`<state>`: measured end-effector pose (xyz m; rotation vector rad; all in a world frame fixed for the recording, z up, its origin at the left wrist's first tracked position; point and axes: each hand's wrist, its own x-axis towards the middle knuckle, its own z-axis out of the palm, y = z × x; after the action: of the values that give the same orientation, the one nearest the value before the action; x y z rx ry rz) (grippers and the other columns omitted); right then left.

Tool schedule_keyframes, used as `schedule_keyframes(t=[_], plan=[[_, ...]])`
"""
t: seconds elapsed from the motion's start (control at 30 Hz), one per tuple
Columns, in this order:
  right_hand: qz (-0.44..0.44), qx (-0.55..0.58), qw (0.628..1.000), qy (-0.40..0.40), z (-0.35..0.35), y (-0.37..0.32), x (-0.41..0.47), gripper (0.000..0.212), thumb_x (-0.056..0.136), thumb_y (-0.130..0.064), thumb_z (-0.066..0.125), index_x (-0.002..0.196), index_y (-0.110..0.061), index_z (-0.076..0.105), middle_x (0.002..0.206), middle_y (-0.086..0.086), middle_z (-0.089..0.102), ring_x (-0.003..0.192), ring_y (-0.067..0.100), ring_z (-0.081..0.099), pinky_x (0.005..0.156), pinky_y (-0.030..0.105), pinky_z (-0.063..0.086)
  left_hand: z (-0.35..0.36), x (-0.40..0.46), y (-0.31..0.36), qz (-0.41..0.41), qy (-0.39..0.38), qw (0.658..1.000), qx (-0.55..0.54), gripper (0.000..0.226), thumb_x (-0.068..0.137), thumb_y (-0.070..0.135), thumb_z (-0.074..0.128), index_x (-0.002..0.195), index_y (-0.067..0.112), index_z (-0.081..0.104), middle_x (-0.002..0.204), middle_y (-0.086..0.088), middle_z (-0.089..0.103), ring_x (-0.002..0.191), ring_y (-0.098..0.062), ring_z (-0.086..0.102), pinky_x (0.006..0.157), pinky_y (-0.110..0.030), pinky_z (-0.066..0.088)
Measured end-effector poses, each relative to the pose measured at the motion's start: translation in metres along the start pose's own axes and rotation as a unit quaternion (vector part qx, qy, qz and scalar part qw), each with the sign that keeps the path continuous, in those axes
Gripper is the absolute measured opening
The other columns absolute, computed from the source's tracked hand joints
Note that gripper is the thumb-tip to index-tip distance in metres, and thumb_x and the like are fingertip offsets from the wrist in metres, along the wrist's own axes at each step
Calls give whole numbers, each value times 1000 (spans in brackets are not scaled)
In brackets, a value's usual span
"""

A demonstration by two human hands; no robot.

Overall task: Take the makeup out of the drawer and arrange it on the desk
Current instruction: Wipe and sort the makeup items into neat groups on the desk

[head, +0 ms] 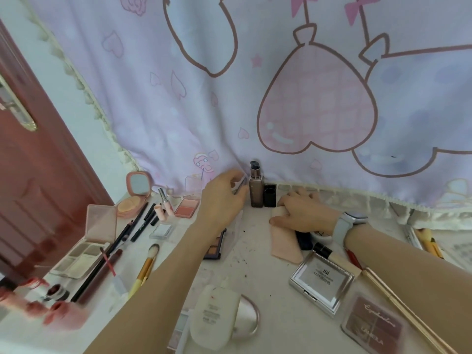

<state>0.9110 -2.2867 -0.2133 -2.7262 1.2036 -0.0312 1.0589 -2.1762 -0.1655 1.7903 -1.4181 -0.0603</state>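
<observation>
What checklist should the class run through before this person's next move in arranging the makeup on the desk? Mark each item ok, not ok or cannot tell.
1. Left hand grips a thin tool: ok.
2. Pump bottle stands upright: ok.
3. Right hand rests on the pink puff: ok.
4. Black tube upright beside the bottle: ok.
5. Drawer emptied: cannot tell.

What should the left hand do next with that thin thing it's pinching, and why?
Probably set it down by the pump bottle. The left hand pinches a thin item right beside that bottle at the desk's back edge, while the right hand rests on a pink puff.
</observation>
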Motion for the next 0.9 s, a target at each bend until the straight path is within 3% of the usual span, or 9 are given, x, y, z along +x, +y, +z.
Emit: schedule_keyframes(t=[0.13, 0.2, 0.3, 0.43, 0.57, 0.63, 0.7, 0.8, 0.9], plan=[[-7, 128, 992, 13, -2, -3, -7, 40, 80, -51, 58, 109, -26, 51, 100, -7, 45, 106, 14, 33, 91, 33, 23, -8, -13, 5, 2, 13, 1000, -25, 20, 89, 16, 56, 108, 13, 61, 100, 8, 60, 90, -7, 52, 74, -13, 34], [-22, 213, 976, 44, -4, -6, -11, 28, 79, -43, 64, 99, -28, 53, 97, -9, 51, 100, 13, 44, 89, 31, 35, -12, -21, 10, -9, 23, 999, -47, 21, 89, 16, 56, 110, 14, 61, 97, 11, 57, 89, -7, 53, 71, -11, 33], [-25, 350, 928, 125, -17, -15, -22, 10, 82, -28, 65, 84, -28, 55, 87, -12, 57, 85, 12, 56, 68, 22, 44, -14, -36, 20, -24, 29, 997, -72, 23, 88, 14, 56, 110, 16, 60, 96, 12, 58, 92, -9, 56, 75, -17, 39], [-7, 403, 899, 173, -39, -20, -46, 21, 86, -19, 62, 106, -16, 60, 92, -1, 61, 78, 15, 58, 69, 24, 49, -5, -66, 35, 3, 27, 996, -88, 35, 85, 17, 61, 119, 12, 55, 111, 3, 58, 102, -12, 54, 84, -17, 37], [52, 583, 801, 129, -49, -23, -85, 8, 84, -20, 65, 85, -12, 66, 75, 2, 65, 61, 12, 59, 52, 16, 50, 12, -93, 45, 84, 6, 996, 39, 60, 82, 31, 66, 133, 11, 42, 130, -2, 48, 119, -18, 42, 98, -32, 35], [74, 659, 744, 81, -49, -24, -103, 14, 82, -19, 65, 85, -5, 65, 74, 6, 65, 62, 12, 59, 52, 17, 50, 14, -102, 52, 103, 17, 989, 105, 56, 80, 35, 68, 128, 12, 49, 126, -3, 52, 115, -23, 48, 94, -36, 38], [84, 691, 716, 52, -46, -22, -119, 23, 83, -18, 63, 94, 2, 64, 82, 11, 65, 70, 16, 61, 61, 20, 54, 14, -109, 56, 132, 35, 978, 160, 48, 76, 33, 73, 116, 8, 60, 112, -7, 62, 101, -28, 59, 85, -39, 45], [102, 693, 712, 47, -43, -21, -138, 31, 86, -16, 60, 106, 8, 59, 88, 15, 66, 75, 19, 63, 71, 24, 55, 16, -117, 58, 209, 60, 955, 202, 35, 83, 34, 59, 104, 8, 67, 90, -3, 69, 79, -24, 66, 75, -34, 50], [84, 627, 771, 76, -42, -23, -154, 18, 87, -13, 60, 100, -3, 66, 69, 1, 65, 44, 1, 51, 42, 11, 41, 15, -127, 61, 206, 20, 961, 181, 39, 90, 32, 37, 92, 9, 68, 63, 0, 65, 57, -21, 61, 62, -26, 47]])
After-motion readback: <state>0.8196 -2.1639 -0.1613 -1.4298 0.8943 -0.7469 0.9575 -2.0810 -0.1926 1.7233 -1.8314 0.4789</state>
